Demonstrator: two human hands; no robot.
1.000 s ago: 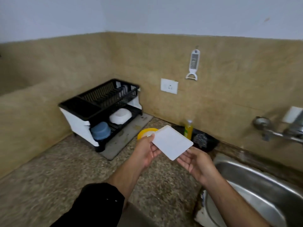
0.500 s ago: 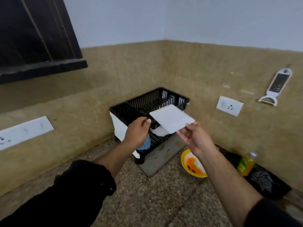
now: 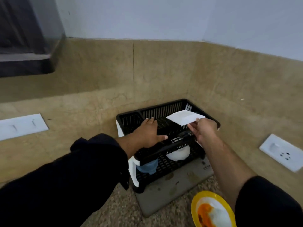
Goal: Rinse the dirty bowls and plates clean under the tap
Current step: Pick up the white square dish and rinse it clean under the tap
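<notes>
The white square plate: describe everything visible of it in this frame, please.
The white square plate is plain, thin and smooth, perhaps ceramic or melamine. No stain shows on its visible face. It is held nearly flat, one corner pointing away, above the top tier of the black dish rack, seemingly clear of it. The right hand pinches its near edge, thumb on top. The left hand, spread open over the rack beside it, does not touch it.
</notes>
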